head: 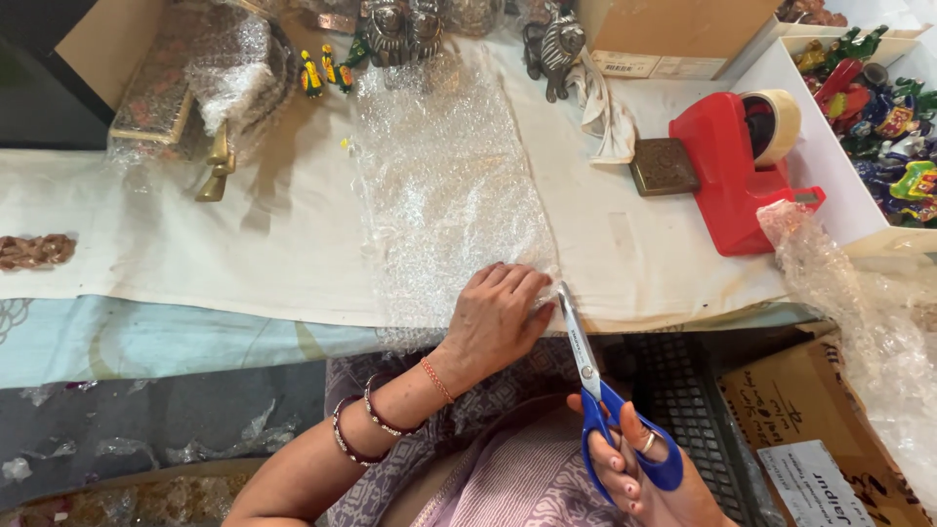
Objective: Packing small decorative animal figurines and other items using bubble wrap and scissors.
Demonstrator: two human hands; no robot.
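A long sheet of clear bubble wrap point(444, 185) lies on the white cloth-covered table point(283, 244), running away from me. My left hand point(496, 317) presses flat on its near end, fingers together. My right hand point(639, 468) holds blue-handled scissors point(586, 371) with fingers through the loops. The blades point away, with the tip at the near edge of the bubble wrap, just right of my left hand.
A red tape dispenser point(737, 161) and a small dark square tile point(664, 166) sit at right. A white tray point(830, 146) of colourful figurines is far right. Metal animal figures point(551, 49), cardboard boxes point(673, 34) and more bubble wrap point(869, 322) surround the area.
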